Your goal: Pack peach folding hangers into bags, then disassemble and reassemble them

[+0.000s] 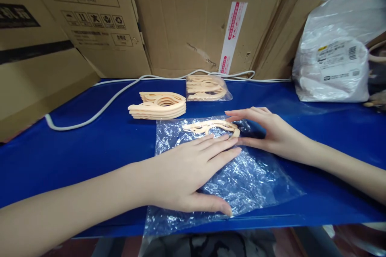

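A clear plastic bag (241, 184) lies spread over the front of the blue table, hanging a little over its edge. Folded cream plastic hangers (211, 125) lie at the bag's far end, inside it as far as I can see. My left hand (193, 172) rests flat on the bag, fingers stretched and fingertips by the hangers' near side. At the hangers' right end is my right hand (268, 130), thumb and fingers apart around that end. Part of the hangers is hidden behind my left fingers.
A stack of several folded hangers (159, 106) sits behind the bag, beside a bagged set of hangers (206, 87). A white cable (105, 106) runs along the back. Cardboard boxes (196, 28) wall off the rear; a white plastic package (331, 60) stands at right.
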`<state>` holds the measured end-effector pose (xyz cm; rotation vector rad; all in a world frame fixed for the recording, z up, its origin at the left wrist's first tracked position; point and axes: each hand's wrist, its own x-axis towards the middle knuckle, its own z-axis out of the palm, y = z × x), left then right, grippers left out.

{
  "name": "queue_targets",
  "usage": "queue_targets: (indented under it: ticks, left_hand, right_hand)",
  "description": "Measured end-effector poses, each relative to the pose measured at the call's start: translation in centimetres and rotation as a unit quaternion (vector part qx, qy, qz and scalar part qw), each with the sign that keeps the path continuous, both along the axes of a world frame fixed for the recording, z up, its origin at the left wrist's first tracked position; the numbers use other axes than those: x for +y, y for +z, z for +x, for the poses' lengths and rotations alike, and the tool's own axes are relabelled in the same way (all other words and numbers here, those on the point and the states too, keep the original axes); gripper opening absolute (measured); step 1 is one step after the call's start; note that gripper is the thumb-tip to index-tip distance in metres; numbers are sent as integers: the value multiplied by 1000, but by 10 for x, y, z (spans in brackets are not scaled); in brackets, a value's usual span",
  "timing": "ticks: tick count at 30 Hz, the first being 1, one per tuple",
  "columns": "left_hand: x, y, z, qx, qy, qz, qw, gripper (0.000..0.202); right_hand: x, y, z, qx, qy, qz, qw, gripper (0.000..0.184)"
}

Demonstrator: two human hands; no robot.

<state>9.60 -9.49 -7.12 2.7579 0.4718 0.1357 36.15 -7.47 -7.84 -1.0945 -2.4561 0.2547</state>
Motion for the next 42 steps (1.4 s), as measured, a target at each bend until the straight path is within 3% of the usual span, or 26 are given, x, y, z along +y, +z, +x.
queue_targets:
  ticks: [5,17,23,33,38,41,42]
  left_hand:
    - [-2,1,1,0,-4,-14,1000,85]
    - [-6,-1,3,-9,-18,6,1000,78]
    - [-16,0,2,15,33,32,999,70]
    - [-17,-5,2,-12,14,36,999,68]
    - [-10,14,-3,-37,9,99,994,59]
    - [2,31,-20,-4,89,128,988,48]
    - [8,35,-27,17,125,130,983,53]
  right_hand:
    - [1,3,5,21,13,-37,999,60]
    - [-5,-1,-6,2,4,25,1000,46]
    - [-5,4,-2,1,12,20,1000,47]
    - [-12,14,6,32,90,-170,981,68]
    - [-14,14,6,27,92,-187,978,68]
    - [-13,15,7,34,92,-210,973,72]
    - [-13,15,7,35,91,-217,971,73]
